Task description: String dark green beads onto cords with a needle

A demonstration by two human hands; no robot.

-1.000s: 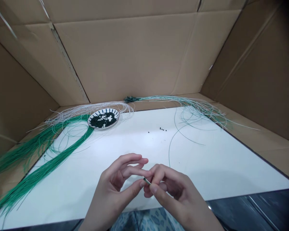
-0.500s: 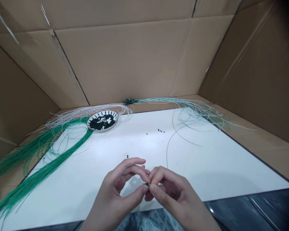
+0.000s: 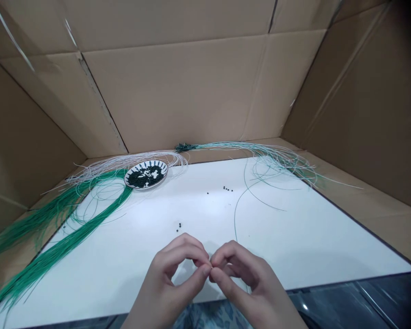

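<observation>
Just above the table's near edge, my left hand [image 3: 180,269] and my right hand [image 3: 243,274] meet at the fingertips. Both are closed in a pinch, thumb against forefinger. Whatever sits between the tips is almost wholly covered; half a second ago a tiny dark green piece showed there. One thin green thread [image 3: 235,219] runs over the white board down behind my right hand, and a bit of thread shows below that hand's fingers. A few small dark beads [image 3: 180,225] lie on the board beyond my left hand.
A striped plate [image 3: 164,171] of dark beads stands at the back left beside green thread bundles [image 3: 85,228] and white threads [image 3: 123,160]. Bead-tipped threads [image 3: 226,145] lie along the back. Loose beads [image 3: 228,188] dot the white board [image 3: 311,242]; cardboard walls [image 3: 178,91] surround it.
My left fingers have curled in and closed onto the pinch point, hiding the small green piece. Another bead now shows beside those beyond my left hand. The view has shifted slightly.
</observation>
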